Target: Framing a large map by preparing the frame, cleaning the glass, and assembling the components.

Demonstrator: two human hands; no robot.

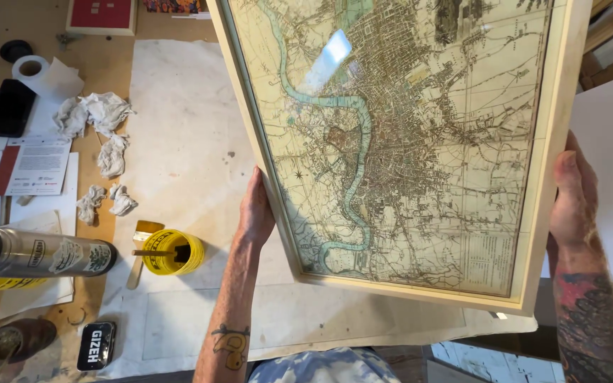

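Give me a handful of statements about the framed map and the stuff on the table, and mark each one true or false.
1. Both hands hold the framed map by its side edges, left hand and right hand. True.
2. The map lies flat on the table. False: it is lifted above it.
3. Crumpled paper towels lie on the table. True.
4. The yellow roll of tape lies on the map. False: it lies on the table, left of the frame.
5. The black phone is in the right hand. False: it lies on the table.

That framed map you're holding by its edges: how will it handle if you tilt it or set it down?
The framed map probably stays stiff: its pale wooden frame shows no sag between the left hand and right hand. The glare suggests glazing, so likely fragile and fairly heavy. Gripped only at the side edges, it could slip if tilted.
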